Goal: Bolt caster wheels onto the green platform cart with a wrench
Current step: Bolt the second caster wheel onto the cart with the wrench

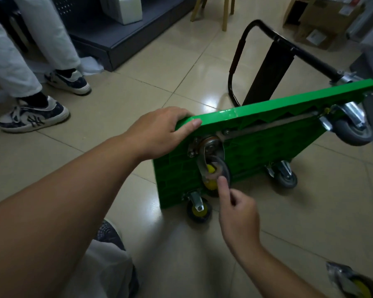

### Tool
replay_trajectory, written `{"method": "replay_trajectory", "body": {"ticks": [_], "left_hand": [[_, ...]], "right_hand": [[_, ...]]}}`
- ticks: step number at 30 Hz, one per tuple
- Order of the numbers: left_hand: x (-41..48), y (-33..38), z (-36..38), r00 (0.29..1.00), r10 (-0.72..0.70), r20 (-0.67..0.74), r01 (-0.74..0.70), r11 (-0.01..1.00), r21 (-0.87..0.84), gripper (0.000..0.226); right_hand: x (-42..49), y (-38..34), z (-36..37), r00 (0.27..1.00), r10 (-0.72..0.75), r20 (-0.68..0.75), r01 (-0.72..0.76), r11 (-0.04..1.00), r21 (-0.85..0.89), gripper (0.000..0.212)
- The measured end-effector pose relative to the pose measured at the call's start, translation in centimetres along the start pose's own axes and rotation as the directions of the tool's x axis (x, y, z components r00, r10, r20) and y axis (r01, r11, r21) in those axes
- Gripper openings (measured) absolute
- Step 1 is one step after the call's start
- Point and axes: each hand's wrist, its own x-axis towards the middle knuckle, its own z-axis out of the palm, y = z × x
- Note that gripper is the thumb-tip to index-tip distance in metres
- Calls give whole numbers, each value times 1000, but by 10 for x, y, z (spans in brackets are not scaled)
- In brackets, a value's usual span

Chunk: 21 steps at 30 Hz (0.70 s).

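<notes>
The green platform cart (256,151) stands on its long edge on the floor (138,93), underside facing the person and long axis running away to the right. The left hand (159,132) grips its upper near corner. The right hand (237,209), the nearer to the work, holds nothing visible and lays a straight forefinger (223,186) on the yellow-hubbed caster (211,168) just ahead. That wheel is blurred, its plate bolts are hard to read, and no wrench shows.
</notes>
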Motion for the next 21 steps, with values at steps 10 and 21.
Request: {"method": "replay_trajectory", "body": {"ticks": [10,21], "left_hand": [[7,7,9,997,-61,-40,64,996,67,58],[6,5,11,995,-67,-80,73,995,68,52]], "right_hand": [[-22,-4,74,958,78,276,-170,929,328,67],[23,-4,101,953,207,222,-299,772,561,57]]}}
